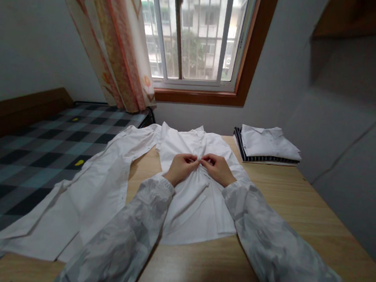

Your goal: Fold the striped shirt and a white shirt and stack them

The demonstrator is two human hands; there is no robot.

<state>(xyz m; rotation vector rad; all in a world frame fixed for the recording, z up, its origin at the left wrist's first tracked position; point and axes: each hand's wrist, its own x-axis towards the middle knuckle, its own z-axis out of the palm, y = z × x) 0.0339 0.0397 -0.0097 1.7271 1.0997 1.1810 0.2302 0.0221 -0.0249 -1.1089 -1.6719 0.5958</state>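
A white shirt [186,217] lies spread on the wooden table, its front drawn up in creases toward the middle. At the shirt's front, my left hand [182,167] pinches the cloth from the left side. My right hand [218,168] pinches it from the right, fingertips almost meeting those of the left. Whatever small part sits between the fingertips, perhaps at the front edge, is too small to make out. Another white garment [100,194], with a row of small buttons along its edge, spreads to the left and hangs over onto the bed.
On the table's [269,204] far right stands a stack of folded clothes [269,143], white on top, dark striped below. Left of the table is a bed [18,171] with a checked cover. A curtain [118,38] and window [200,34] are behind.
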